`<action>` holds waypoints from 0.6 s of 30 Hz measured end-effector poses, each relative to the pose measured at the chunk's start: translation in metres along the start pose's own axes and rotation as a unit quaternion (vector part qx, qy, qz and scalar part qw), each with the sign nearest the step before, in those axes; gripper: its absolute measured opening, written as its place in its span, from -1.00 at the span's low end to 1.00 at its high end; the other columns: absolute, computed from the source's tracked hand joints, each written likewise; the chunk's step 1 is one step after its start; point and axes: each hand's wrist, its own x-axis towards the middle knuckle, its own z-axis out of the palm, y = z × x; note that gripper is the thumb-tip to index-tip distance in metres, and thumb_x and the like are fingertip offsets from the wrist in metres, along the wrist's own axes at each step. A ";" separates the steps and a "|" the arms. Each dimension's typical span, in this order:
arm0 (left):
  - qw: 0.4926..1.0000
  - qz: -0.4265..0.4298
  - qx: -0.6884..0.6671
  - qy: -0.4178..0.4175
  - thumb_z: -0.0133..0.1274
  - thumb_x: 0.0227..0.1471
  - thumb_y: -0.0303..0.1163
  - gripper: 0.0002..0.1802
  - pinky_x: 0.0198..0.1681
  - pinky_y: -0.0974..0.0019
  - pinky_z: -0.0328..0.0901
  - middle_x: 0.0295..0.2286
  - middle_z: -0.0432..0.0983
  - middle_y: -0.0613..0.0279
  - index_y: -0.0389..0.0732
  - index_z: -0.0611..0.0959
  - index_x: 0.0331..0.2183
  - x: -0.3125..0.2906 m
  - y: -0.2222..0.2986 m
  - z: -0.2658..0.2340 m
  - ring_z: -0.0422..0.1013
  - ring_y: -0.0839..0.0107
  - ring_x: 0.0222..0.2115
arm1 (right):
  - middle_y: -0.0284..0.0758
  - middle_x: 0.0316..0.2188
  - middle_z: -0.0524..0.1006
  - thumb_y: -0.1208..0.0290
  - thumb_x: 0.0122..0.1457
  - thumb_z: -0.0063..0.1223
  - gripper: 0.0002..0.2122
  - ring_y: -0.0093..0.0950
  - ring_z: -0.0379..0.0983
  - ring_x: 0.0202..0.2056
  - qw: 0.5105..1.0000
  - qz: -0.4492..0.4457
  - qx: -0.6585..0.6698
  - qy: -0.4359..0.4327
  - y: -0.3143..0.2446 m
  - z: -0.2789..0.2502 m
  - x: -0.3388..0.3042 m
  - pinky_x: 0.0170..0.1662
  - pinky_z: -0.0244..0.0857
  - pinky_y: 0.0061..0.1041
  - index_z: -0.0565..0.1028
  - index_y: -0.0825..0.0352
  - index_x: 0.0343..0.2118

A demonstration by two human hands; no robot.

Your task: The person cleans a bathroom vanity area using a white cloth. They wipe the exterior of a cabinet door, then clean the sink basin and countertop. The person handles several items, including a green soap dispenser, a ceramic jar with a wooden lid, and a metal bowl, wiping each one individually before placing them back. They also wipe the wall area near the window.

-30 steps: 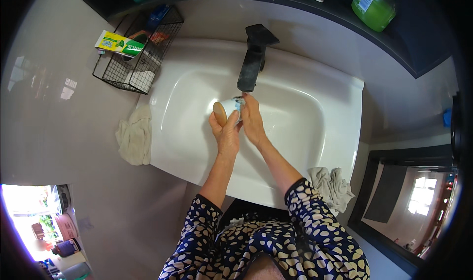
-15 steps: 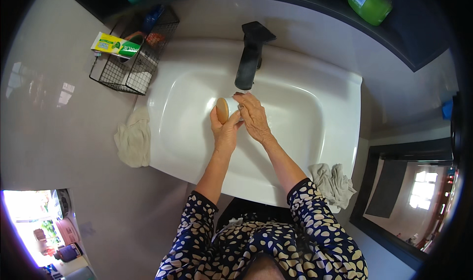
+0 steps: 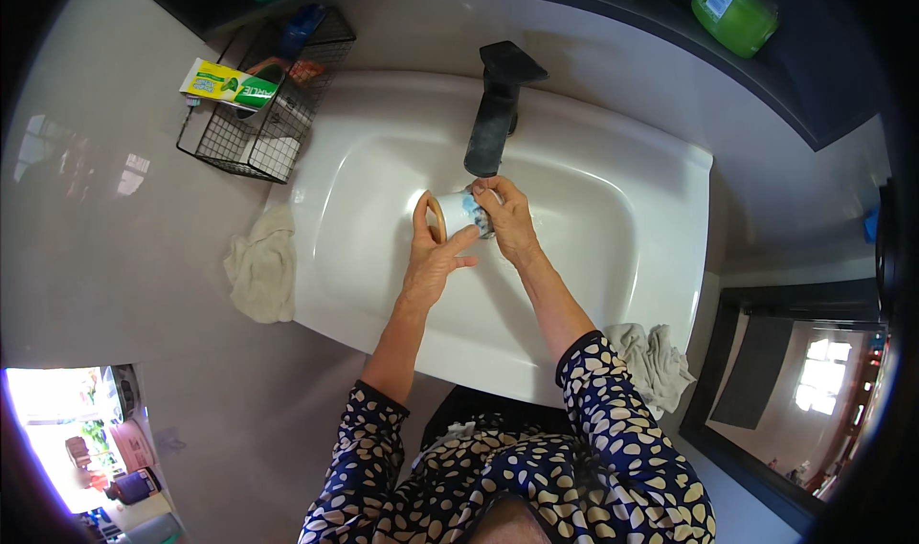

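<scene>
A white cylindrical container point(image 3: 457, 211) lies sideways between my hands, low under the tap's spout. It has a round tan end on the left and light blue and dark patterning toward the right. My left hand point(image 3: 433, 264) grips it at the tan end, with the fingers spread along its near side. My right hand point(image 3: 512, 220) is closed on the opposite end, fingers bent over the top. The black tap point(image 3: 489, 127) stands just beyond them, and its spout tip is close to my right fingertips. I cannot make out any running water. Part of the container is hidden behind my fingers.
The white sink point(image 3: 574, 295) surrounds my hands. A pale cloth point(image 3: 261, 268) drapes over its left edge, a grey cloth point(image 3: 651, 362) over the right. Back left hangs a black wire basket point(image 3: 258, 151) with a toothpaste box point(image 3: 228, 84). Green bottle point(image 3: 735, 12) on the dark shelf.
The container has turned and its patterned side now shows. My right hand has shifted from lying over it to gripping its right end; my left hand's fingers have spread.
</scene>
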 end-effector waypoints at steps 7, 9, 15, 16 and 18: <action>0.996 0.083 0.038 -0.003 0.19 -0.16 -0.56 -0.18 -0.20 0.30 0.40 -0.15 0.25 0.11 -0.15 0.12 0.10 0.005 -0.012 -0.002 0.34 0.33 -0.14 | -0.33 -0.35 0.49 0.29 0.14 0.04 -0.74 -0.53 0.44 -0.36 0.991 0.130 0.001 -0.012 -0.003 -0.005 0.021 -0.30 0.36 -0.57 0.43 0.39 -0.21; 0.989 0.130 0.067 -0.006 0.20 -0.19 -0.56 -0.18 -0.13 0.30 0.35 -0.11 0.19 0.10 -0.09 0.14 0.07 0.005 -0.009 -0.002 0.29 0.31 -0.10 | -0.31 -0.35 0.48 0.24 0.11 0.09 -0.68 -0.51 0.45 -0.37 0.970 0.223 -0.092 -0.039 -0.029 0.001 0.017 -0.38 0.38 -0.55 0.43 0.38 -0.18; 0.970 0.182 0.157 -0.022 0.19 -0.22 -0.61 -0.21 -0.03 0.22 0.26 -0.06 0.13 0.14 -0.07 0.19 0.04 0.015 -0.004 -0.009 0.20 0.29 -0.02 | -0.31 -0.34 0.44 0.13 0.01 0.14 -0.57 -0.52 0.43 -0.43 0.991 0.104 -0.080 -0.016 -0.038 0.021 -0.011 -0.58 0.36 -0.53 0.40 0.31 -0.14; 0.966 0.186 0.175 -0.033 0.20 -0.23 -0.62 -0.21 -0.02 0.21 0.25 -0.06 0.14 0.15 -0.07 0.20 0.03 0.014 -0.004 -0.010 0.19 0.29 -0.02 | -0.31 -0.35 0.44 0.17 0.00 0.15 -0.59 -0.52 0.44 -0.43 0.988 0.142 -0.047 -0.023 -0.037 0.017 -0.007 -0.58 0.35 -0.52 0.41 0.31 -0.15; 0.962 0.197 0.183 -0.056 0.21 -0.26 -0.62 -0.20 0.00 0.20 0.24 -0.06 0.14 0.16 -0.07 0.21 0.03 0.008 -0.003 -0.009 0.18 0.30 -0.01 | -0.31 -0.38 0.45 0.24 -0.01 0.15 -0.62 -0.51 0.44 -0.45 0.975 0.217 0.019 -0.041 -0.035 0.008 0.008 -0.58 0.35 -0.51 0.42 0.32 -0.16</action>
